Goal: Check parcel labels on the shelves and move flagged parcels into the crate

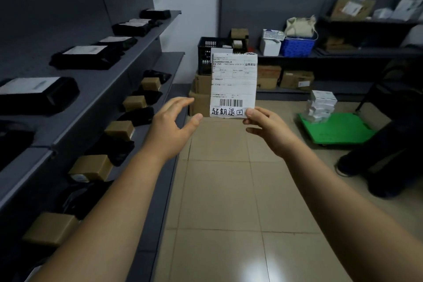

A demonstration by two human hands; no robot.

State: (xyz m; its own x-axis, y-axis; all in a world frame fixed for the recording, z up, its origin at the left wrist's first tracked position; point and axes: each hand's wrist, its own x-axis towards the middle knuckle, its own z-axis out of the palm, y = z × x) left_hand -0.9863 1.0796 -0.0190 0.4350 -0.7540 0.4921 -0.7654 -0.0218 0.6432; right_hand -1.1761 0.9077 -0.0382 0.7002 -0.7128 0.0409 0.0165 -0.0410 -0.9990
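While we hold the label sheet upright mid-view, our right hand pinches its lower right corner between thumb and fingers. At the sheet's 8 o'clock our left hand is spread loosely, just beside the paper and gripping nothing. Behind, at 12 o'clock, the black crate sits on cardboard boxes. Parcels line the shelves at 9 o'clock.
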